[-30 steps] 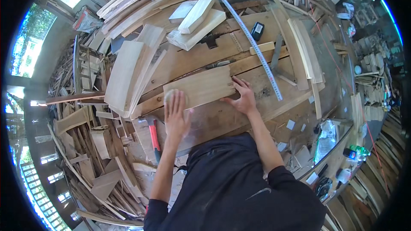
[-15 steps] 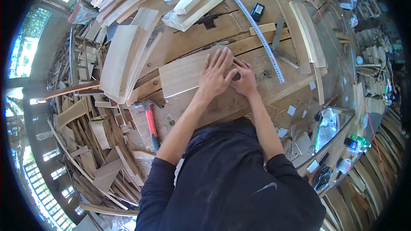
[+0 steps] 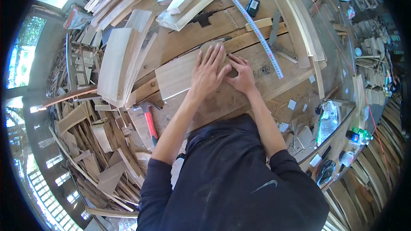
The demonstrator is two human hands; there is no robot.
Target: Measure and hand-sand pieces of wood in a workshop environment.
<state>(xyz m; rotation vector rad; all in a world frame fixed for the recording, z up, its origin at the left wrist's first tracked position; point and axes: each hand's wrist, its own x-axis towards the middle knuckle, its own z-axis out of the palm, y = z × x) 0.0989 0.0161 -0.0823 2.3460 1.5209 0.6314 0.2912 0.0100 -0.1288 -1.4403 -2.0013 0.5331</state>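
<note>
A pale wooden board [image 3: 177,77] lies slantwise on the workbench [image 3: 205,111]. My left hand [image 3: 207,72] rests flat on its right part, fingers stretched out together and pointing away from me. Just right of it, my right hand [image 3: 242,76] is curled at the board's right end, thumb toward the left hand. What its bent fingers hold, if anything, is hidden. A dark slim tool [image 3: 218,40] lies beyond the board. To the right, a white measuring tape blade [image 3: 257,30] runs across the bench, and a claw hammer [image 3: 150,122] with a red handle lies by my left forearm.
Curved thin boards [image 3: 117,64] stand at the left, and thick pale blocks [image 3: 184,10] lie at the back. A black device [image 3: 252,7] sits beside the tape blade. Long strips [image 3: 302,30] edge the right side. Scrap wood [image 3: 98,145] is heaped on the lower left.
My right hand has shifted slightly away from my left, and its fingers are a little less tightly closed. My left hand remains flat on the board. The whole view has shifted slightly.
</note>
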